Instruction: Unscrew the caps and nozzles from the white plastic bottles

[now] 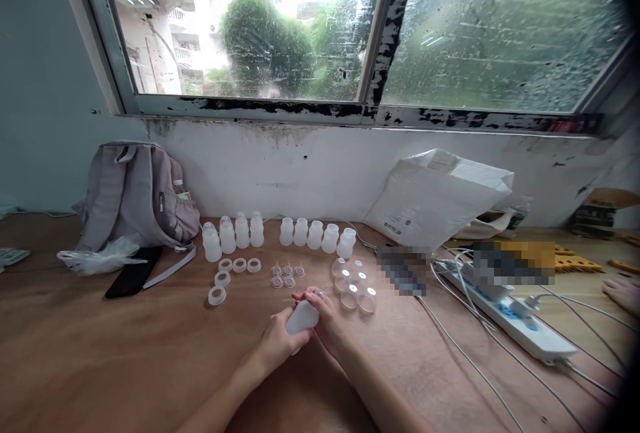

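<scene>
My left hand [277,338] is wrapped round the body of a white baby bottle [303,317], which lies tilted above the table. The fingers of my right hand [329,321] close round the bottle's top end and cover most of it. A bit of something clear shows at those fingertips, too small to make out. Just beyond my hands lie several clear nipples [283,282]. Several clear dome caps [349,297] are to their right, and several white collar rings [222,278] to their left. Open bottles [315,235] and capped bottles [228,236] stand behind in a row.
A grey backpack [135,196], a plastic bag [103,258] and a black flat object [134,273] occupy the left. Toward the right are a large white bag [435,196], a power strip [520,326] with loose cables, and part of another person's hand or foot [621,292].
</scene>
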Demonstrator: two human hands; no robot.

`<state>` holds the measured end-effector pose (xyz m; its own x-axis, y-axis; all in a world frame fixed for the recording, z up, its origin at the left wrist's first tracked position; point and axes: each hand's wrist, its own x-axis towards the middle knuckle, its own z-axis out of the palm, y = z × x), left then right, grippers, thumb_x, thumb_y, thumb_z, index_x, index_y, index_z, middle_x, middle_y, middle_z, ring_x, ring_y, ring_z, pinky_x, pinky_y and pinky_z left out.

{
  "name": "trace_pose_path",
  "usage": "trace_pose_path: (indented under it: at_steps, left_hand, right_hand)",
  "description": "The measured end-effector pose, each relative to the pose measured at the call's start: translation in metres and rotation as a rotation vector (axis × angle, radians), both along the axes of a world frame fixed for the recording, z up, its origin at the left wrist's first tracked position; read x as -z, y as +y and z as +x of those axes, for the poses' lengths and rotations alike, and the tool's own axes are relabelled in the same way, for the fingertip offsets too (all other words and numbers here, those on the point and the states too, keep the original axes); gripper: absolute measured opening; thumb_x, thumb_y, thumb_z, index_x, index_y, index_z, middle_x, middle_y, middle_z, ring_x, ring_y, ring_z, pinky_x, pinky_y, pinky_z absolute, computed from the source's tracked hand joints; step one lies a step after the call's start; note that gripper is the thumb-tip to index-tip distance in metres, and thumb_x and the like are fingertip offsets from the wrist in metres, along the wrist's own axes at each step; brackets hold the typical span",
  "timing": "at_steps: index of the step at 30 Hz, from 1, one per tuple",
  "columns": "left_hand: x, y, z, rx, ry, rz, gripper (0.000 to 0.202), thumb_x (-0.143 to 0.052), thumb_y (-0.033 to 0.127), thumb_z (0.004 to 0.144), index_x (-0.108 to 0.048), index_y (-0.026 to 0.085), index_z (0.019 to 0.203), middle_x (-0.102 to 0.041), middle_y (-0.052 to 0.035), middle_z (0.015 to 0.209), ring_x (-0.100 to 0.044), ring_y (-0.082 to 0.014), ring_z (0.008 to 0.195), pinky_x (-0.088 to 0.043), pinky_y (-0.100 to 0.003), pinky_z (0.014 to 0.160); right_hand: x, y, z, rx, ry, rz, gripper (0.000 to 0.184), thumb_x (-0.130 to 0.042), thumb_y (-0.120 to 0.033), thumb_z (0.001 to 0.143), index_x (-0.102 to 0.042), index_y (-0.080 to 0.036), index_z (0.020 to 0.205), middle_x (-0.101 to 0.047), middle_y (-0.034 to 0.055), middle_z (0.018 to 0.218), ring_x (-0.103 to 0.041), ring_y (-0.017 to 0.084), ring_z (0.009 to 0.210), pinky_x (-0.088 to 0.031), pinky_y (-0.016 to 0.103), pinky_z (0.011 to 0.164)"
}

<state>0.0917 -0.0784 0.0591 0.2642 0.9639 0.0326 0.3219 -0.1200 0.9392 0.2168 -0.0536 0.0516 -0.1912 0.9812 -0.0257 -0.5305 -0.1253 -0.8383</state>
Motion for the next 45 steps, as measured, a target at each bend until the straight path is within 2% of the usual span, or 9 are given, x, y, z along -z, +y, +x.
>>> trace_pose_path:
  at_steps: [5,8,13,17,22,28,35,42,45]
  left_hand:
    - [0.007,-0.002,0.004,-0.053,0.118,0.276,0.035,-0.056,0.024,0.067,-0.052,0.02,0.102,-0.061,-0.0031,0.091,-0.056,-0.0177,0.081,-0.044,-0.026,0.069]
    - [0.013,0.003,0.0,-0.089,0.164,0.382,0.038,-0.057,0.025,0.067,-0.05,0.021,0.105,-0.059,-0.0045,0.098,-0.056,-0.0193,0.088,-0.044,-0.029,0.075]
    - [0.019,0.013,-0.011,-0.178,0.255,0.476,0.043,-0.057,0.028,0.067,-0.046,0.023,0.108,-0.057,-0.0049,0.101,-0.055,-0.0202,0.091,-0.044,-0.032,0.079]
    - [0.023,0.017,-0.018,-0.217,0.334,0.546,0.043,-0.056,0.029,0.068,-0.045,0.022,0.109,-0.057,-0.0057,0.099,-0.054,-0.0213,0.091,-0.044,-0.034,0.078]
    - [0.025,0.019,-0.019,-0.246,0.368,0.561,0.043,-0.056,0.029,0.068,-0.044,0.022,0.109,-0.057,-0.0051,0.099,-0.055,-0.0208,0.09,-0.045,-0.033,0.077]
    - [0.021,0.017,-0.021,-0.232,0.402,0.548,0.044,-0.056,0.031,0.069,-0.043,0.023,0.111,-0.056,-0.0054,0.101,-0.054,-0.0212,0.091,-0.044,-0.034,0.079]
    - [0.022,0.018,-0.022,-0.261,0.414,0.563,0.042,-0.055,0.03,0.07,-0.043,0.022,0.11,-0.056,-0.0059,0.102,-0.054,-0.0214,0.092,-0.044,-0.034,0.079]
    - [0.021,0.018,-0.022,-0.261,0.413,0.547,0.043,-0.055,0.031,0.07,-0.043,0.022,0.111,-0.056,-0.0055,0.103,-0.054,-0.0212,0.093,-0.044,-0.033,0.079]
    - [0.022,0.018,-0.022,-0.261,0.411,0.545,0.043,-0.056,0.03,0.07,-0.043,0.022,0.11,-0.057,-0.0054,0.102,-0.054,-0.0213,0.092,-0.044,-0.033,0.079]
  right_hand:
    - [0.0,0.002,0.0,0.011,-0.074,0.052,0.019,-0.062,-0.033,0.066,-0.051,-0.02,0.075,-0.062,0.0027,0.075,-0.057,0.019,0.075,-0.043,0.029,0.067]
    - [-0.001,0.004,0.001,0.07,-0.237,0.121,0.023,-0.061,-0.037,0.067,-0.053,-0.019,0.08,-0.061,0.0033,0.077,-0.056,0.019,0.075,-0.043,0.028,0.063]
    - [-0.008,0.014,0.023,0.402,-0.78,0.285,0.031,-0.046,-0.047,0.074,-0.054,-0.019,0.082,-0.056,0.0034,0.074,-0.052,0.015,0.057,-0.041,0.027,0.051]
    - [-0.008,0.024,0.054,0.73,-1.4,0.334,0.026,-0.044,-0.04,0.076,-0.054,-0.019,0.087,-0.054,0.0075,0.09,-0.054,0.018,0.067,-0.039,0.03,0.059]
    - [0.003,0.032,0.072,0.655,-1.69,0.211,0.025,-0.04,-0.034,0.078,-0.053,-0.017,0.09,-0.051,0.0096,0.093,-0.055,0.018,0.064,-0.035,0.028,0.055]
    - [0.007,0.031,0.063,0.576,-1.4,0.42,0.016,-0.048,-0.033,0.072,-0.056,-0.023,0.081,-0.052,0.0041,0.089,-0.054,0.017,0.068,-0.036,0.029,0.06]
    - [0.015,0.032,0.06,0.562,-1.269,0.238,0.03,-0.061,-0.046,0.059,-0.057,-0.022,0.076,-0.052,0.0031,0.082,-0.05,0.018,0.065,-0.036,0.031,0.06]
    - [0.004,0.037,0.058,0.43,-0.446,0.203,0.041,-0.062,-0.037,0.065,-0.055,-0.023,0.103,-0.054,0.0027,0.086,-0.05,0.016,0.072,-0.042,0.028,0.058]
    - [0.004,0.038,0.059,0.398,-0.262,0.204,0.042,-0.064,-0.03,0.065,-0.053,-0.024,0.105,-0.055,0.0018,0.09,-0.05,0.016,0.08,-0.042,0.026,0.063]
